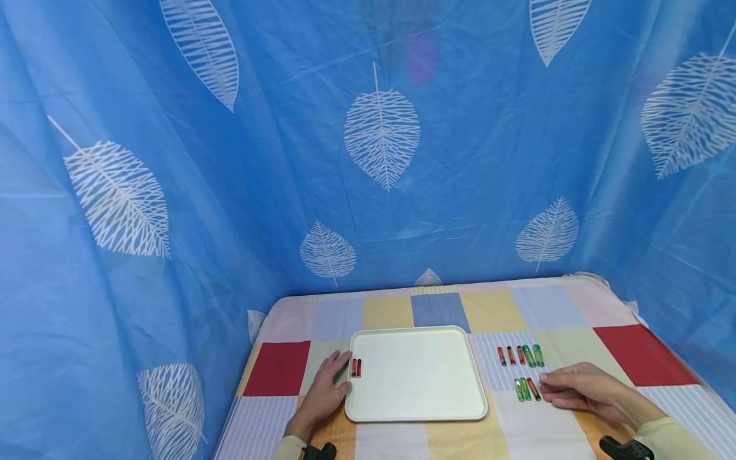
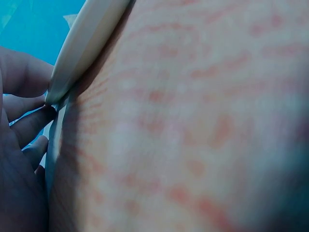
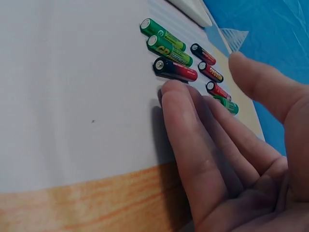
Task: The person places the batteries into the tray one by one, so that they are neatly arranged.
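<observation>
A white rectangular tray [image 1: 416,415] lies on the table, and two red-and-black batteries [image 1: 356,368] lie side by side along its left inner edge. My left hand [image 1: 324,393] rests at that edge, fingers and thumb spread at the rim [image 2: 72,63]. To the right of the tray, batteries lie in two rows. The near row has two green batteries [image 1: 522,389] and a red-and-black battery [image 3: 176,70]. My right hand [image 1: 586,390] is just right of this row, holding nothing. Its fingertips [image 3: 176,94] are right by the red-and-black battery, with the thumb held apart.
The far row holds three red-and-black batteries [image 1: 511,356] and two green batteries [image 1: 533,356]. A patchwork cloth [image 1: 397,441] covers the table. Blue curtains [image 1: 448,223] with white leaf prints hang behind it and at both sides.
</observation>
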A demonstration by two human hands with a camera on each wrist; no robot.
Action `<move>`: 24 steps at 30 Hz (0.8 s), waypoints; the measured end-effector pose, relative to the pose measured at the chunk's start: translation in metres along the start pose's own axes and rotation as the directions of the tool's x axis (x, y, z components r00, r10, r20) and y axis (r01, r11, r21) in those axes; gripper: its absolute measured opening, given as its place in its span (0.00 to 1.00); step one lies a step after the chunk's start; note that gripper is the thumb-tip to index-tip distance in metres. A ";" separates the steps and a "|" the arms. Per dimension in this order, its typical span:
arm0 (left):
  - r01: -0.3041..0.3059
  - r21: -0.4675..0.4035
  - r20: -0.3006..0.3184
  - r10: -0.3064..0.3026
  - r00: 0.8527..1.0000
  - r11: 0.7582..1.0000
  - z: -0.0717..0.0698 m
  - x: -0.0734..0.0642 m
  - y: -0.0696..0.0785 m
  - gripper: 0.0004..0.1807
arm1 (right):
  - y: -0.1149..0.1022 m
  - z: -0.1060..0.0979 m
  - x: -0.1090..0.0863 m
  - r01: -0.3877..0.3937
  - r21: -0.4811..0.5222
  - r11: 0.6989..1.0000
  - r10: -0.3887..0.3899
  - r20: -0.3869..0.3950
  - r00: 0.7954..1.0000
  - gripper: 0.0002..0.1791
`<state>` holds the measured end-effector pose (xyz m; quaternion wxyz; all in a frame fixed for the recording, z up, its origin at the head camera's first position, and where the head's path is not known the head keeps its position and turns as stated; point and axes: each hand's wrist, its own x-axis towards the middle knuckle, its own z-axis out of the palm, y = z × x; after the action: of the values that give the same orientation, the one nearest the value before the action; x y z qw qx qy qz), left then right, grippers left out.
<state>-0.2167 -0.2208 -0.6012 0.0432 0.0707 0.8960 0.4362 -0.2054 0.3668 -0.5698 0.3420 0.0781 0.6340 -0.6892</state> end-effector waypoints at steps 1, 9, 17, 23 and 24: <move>-0.004 0.000 0.000 0.004 1.000 1.000 0.000 0.001 0.000 0.38 | -0.001 0.001 0.001 -0.001 -0.025 1.000 0.000 -0.020 1.000 0.19; -0.017 -0.003 0.006 0.017 1.000 1.000 0.000 0.003 -0.002 0.38 | -0.006 0.012 0.008 0.002 -0.171 0.985 -0.022 -0.117 0.993 0.17; -0.043 0.007 -0.005 0.043 0.999 0.999 -0.001 0.002 -0.002 0.38 | -0.010 0.028 0.014 -0.041 -0.306 0.951 -0.027 -0.214 0.976 0.16; -0.019 0.003 0.001 0.019 1.000 1.000 0.000 0.002 -0.001 0.38 | -0.013 0.042 0.020 -0.112 -0.535 0.837 -0.114 -0.371 0.922 0.13; -0.018 0.003 0.001 0.018 1.000 1.000 0.000 0.001 -0.001 0.38 | -0.013 0.044 0.021 -0.120 -0.554 0.824 -0.125 -0.384 0.915 0.12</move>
<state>-0.2183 -0.2212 -0.6016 0.0394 0.0792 0.8960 0.4352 -0.2144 0.3179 -0.5628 0.2104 0.1129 0.8664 -0.4386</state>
